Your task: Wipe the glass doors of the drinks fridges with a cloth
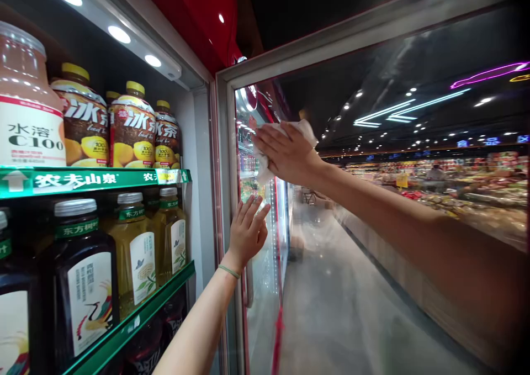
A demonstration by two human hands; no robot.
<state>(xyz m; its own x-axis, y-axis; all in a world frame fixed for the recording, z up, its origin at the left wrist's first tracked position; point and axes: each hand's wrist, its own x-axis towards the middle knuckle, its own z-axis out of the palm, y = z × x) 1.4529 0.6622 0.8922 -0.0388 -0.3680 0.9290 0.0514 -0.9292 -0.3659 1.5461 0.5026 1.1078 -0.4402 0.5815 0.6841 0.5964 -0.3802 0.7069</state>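
Note:
My right hand (285,151) lies flat over a white cloth (306,131), pressing it against the upper glass of the open fridge door (226,209). The cloth's edges show above and below the fingers; whether it is fabric or paper is unclear. Lower and to the left, my left hand (248,228) is raised at the door's left side with its fingers outstretched and nothing in it. Its fingertips are at the glass, though contact is hard to tell. A thin green band (229,271) circles the left wrist.
Left of the door, fridge shelves hold iced tea bottles (131,126), a large pink drink bottle (28,99) and dark and yellow tea bottles (85,275). Green strips (132,331) edge the shelves. Through the glass, an aisle floor (327,297) and store displays (467,204) show.

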